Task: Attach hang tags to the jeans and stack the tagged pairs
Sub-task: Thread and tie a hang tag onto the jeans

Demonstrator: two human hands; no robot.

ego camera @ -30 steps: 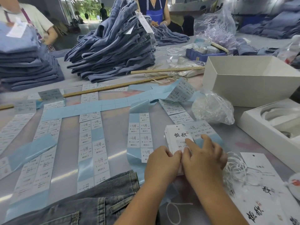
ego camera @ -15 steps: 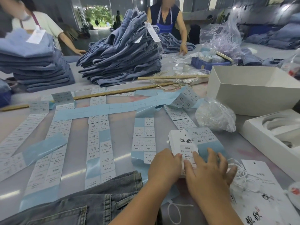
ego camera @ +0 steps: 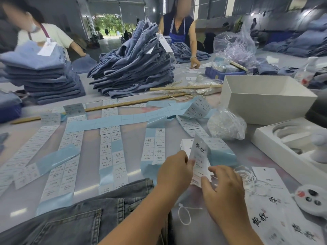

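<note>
From the head camera, the left hand (ego camera: 174,171) pinches a white hang tag (ego camera: 200,156) between thumb and curled fingers, lifting its upper end off the table (ego camera: 92,156) so the printed side tilts up. The right hand (ego camera: 224,187) hovers just beside the tag's lower edge, its fingers (ego camera: 215,169) loosely spread and its thumb touching the tag's bottom corner. More tags lie in a small pile (ego camera: 184,145) behind the lifted one. A pair of jeans (ego camera: 79,221) lies flat at the near table edge, under the left forearm. A loop of white string (ego camera: 184,215) rests beside the jeans. Strips of size stickers (ego camera: 108,151) run across the middle of the table. Two stacks of folded jeans (ego camera: 134,68) stand at the far side.
</note>
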